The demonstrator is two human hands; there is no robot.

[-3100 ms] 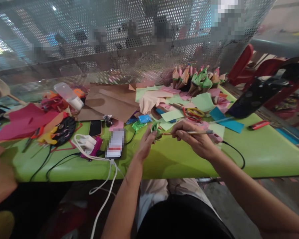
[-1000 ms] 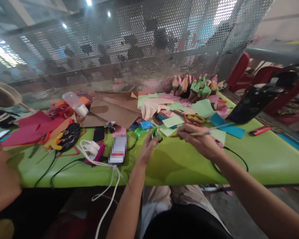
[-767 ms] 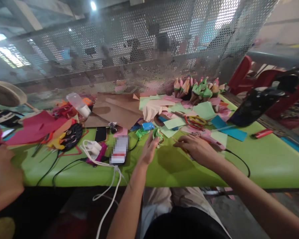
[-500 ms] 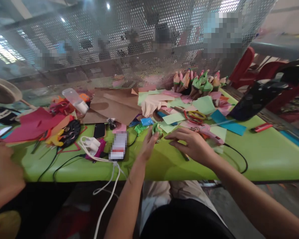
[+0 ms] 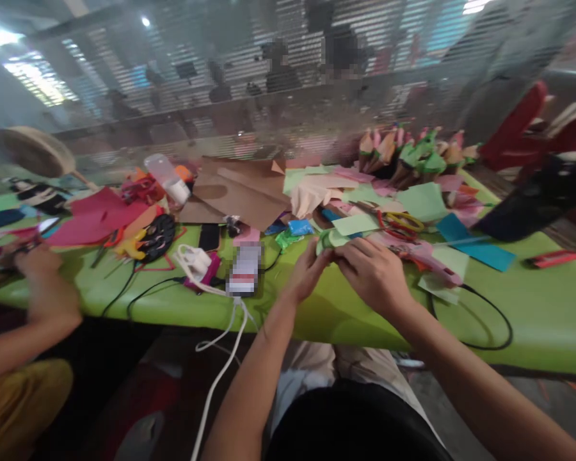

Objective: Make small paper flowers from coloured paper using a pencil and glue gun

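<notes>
Between the fingers of my left hand [image 5: 303, 276] is a small green rolled paper piece [image 5: 333, 239], its lower part hidden by my fingers. My right hand [image 5: 375, 276] closes in from the other side, fingertips bent together at the same paper. Both hands hover over the front of the green table [image 5: 336, 314]. Just beyond them lie a blue packet [image 5: 301, 228] and light green paper sheets [image 5: 356, 224]. Beside my right hand is a pink glue gun [image 5: 441, 265] with a black cord, and behind it scissors [image 5: 406, 221] with red and yellow handles.
A phone [image 5: 244, 267] on a white cable and a power strip [image 5: 203, 272] lie left of my hands. Brown paper [image 5: 240, 192] covers the back. Paper cones [image 5: 422, 153] stand back right, near a dark bottle [image 5: 532, 198]. A co-worker's hand [image 5: 45, 278] is at far left.
My right hand has moved in to meet the green paper at my left hand; before, it was apart with fingers loose. The view has shifted, so the table contents sit further right.
</notes>
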